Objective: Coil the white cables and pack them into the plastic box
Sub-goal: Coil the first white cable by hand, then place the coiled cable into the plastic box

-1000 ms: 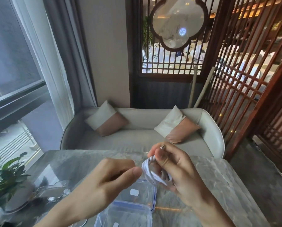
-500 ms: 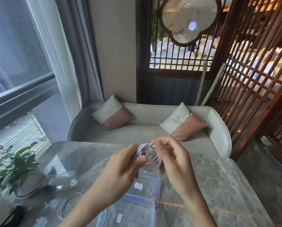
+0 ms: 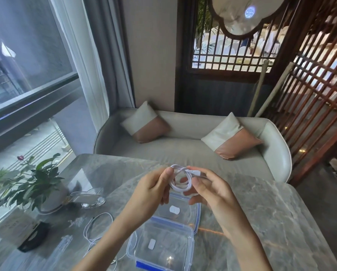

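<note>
A small coil of white cable hangs in the air between my two hands, above the table. My left hand pinches the coil's left side. My right hand grips its right side, with the cable's plug end lying across the fingers. Below the hands stands the clear plastic box, open, with its blue-edged lid lying flat just behind it. A second white cable lies loose on the table to the left of the box.
The grey marble table carries a potted plant and a clear glass dish at the left, plus a dark object near the left edge. A pale sofa with two cushions stands behind the table.
The view has tilted down, showing more of the table and the loose cable. Both hands now hold the coil, with the plug end turned toward my right fingers.
</note>
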Available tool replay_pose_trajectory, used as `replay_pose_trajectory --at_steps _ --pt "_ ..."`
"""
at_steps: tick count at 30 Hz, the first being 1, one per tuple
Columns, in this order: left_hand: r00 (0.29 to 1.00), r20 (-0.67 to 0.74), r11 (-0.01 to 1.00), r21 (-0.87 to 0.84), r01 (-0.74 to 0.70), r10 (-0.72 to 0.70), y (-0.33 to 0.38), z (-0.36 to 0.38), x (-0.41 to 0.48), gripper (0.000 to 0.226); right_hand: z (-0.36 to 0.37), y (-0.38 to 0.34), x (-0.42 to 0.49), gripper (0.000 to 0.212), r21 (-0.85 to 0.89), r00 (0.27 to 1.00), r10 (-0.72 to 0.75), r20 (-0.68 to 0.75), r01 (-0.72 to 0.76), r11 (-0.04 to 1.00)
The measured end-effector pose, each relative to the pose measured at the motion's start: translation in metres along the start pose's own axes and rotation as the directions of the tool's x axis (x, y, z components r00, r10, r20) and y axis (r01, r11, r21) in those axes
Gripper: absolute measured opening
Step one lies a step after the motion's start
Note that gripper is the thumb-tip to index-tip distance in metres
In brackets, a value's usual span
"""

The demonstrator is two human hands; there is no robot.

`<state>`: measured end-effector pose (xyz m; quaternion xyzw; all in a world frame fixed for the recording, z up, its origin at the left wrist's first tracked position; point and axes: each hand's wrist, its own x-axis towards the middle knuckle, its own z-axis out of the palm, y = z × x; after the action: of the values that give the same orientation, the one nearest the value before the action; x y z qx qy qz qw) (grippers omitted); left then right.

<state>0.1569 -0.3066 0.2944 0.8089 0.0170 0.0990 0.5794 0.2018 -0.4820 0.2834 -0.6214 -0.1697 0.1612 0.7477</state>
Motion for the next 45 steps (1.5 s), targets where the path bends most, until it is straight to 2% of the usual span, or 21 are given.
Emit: replay_pose_trajectory --at_steps 6,12,17,20,24,26,28,30,32,34,37,40,42,45 --pt "0.99 0.056 0.988 -0.065 0.136 -0.133 -0.026 -0.01 -0.001 0.047 0.004 0.027 0.012 0.02 0.002 0.995 0.09 -0.038 -0.09 0.996" --pt "0.951 0.105 0.948 -0.101 0.302 -0.291 -0.055 -0.025 -0.005 0.03 0.017 0.063 0.024 0.019 0.035 0.968 0.231 -0.097 -0.229 0.973" --pt "0.923 0.042 0.911 -0.144 0.386 -0.384 -0.09 -0.045 -0.002 0.018 0.038 0.098 0.035 0.016 0.091 0.944 0.309 -0.12 -0.299 0.95" --pt "0.876 0.0 0.871 -0.108 0.48 -0.483 -0.134 -0.057 0.001 0.018 0.046 0.133 0.043 0.014 0.104 0.918 0.346 -0.193 -0.332 0.938" --pt "0.795 -0.018 0.794 0.041 0.607 -0.607 -0.216 -0.059 -0.004 0.016 0.049 0.201 0.041 0.011 0.092 0.811 0.468 -0.349 -0.468 0.879" --pt "0.744 -0.029 0.73 0.173 0.661 -0.668 -0.261 -0.051 -0.007 0.016 0.05 0.241 0.038 0.012 0.128 0.708 0.579 -0.404 -0.583 0.803" --pt "0.669 -0.034 0.632 0.294 0.717 -0.743 -0.303 -0.041 -0.012 0.027 0.055 0.277 0.039 0.017 0.206 0.583 0.683 -0.439 -0.675 0.708" --pt "0.607 0.013 0.562 0.396 0.726 -0.794 -0.334 -0.028 -0.019 0.033 0.061 0.307 0.042 0.02 0.241 0.474 0.729 -0.494 -0.731 0.638" --pt "0.569 0.049 0.515 0.493 0.701 -0.821 -0.354 -0.017 -0.025 0.035 0.068 0.334 0.046 0.02 0.27 0.397 0.753 -0.524 -0.761 0.59" --pt "0.55 0.061 0.499 0.514 0.698 -0.833 -0.365 -0.012 -0.029 0.034 0.075 0.357 0.05 0.022 0.296 0.343 0.778 -0.526 -0.784 0.546" --pt "0.521 0.093 0.488 0.519 0.702 -0.848 -0.375 -0.007 -0.031 0.034 0.086 0.383 0.056 0.02 0.349 0.3 0.802 -0.517 -0.781 0.518" --pt "0.496 0.132 0.489 0.504 0.712 -0.858 -0.381 -0.007 -0.035 0.03 0.099 0.399 0.062 0.025 0.396 0.292 0.79 -0.539 -0.74 0.544" --pt "0.493 0.139 0.494 0.478 0.727 -0.859 -0.385 -0.009 -0.038 0.026 0.103 0.407 0.063 0.025 0.41 0.296 0.76 -0.578 -0.7 0.584" --pt "0.497 0.134 0.497 0.469 0.73 -0.857 -0.39 -0.01 -0.04 0.024 0.103 0.408 0.058 0.039 0.364 0.34 0.735 -0.587 -0.7 0.614"
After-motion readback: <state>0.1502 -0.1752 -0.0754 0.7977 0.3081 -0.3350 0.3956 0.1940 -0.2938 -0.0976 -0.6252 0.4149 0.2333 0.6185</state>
